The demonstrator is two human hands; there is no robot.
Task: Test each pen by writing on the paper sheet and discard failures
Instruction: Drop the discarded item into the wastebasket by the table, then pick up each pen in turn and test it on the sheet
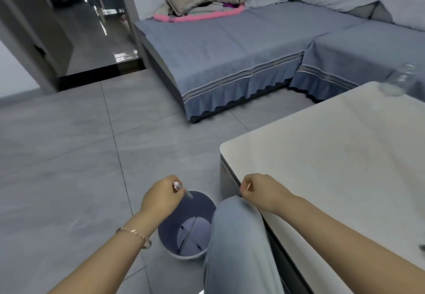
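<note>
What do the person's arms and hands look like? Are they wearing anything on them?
No sleeves and no gloves show: the left hand and the right hand are bare, and so is all of each arm in the picture. A gold-coloured chain bracelet with small flat links goes round the left wrist. I can see no watch and no rings.

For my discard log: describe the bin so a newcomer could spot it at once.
Start at the white table, then drop to the tiled floor left of its near corner. The bin stands beside the knee, below the left hand. It is the only container on the floor: round, blue-grey, with pens inside.
</note>
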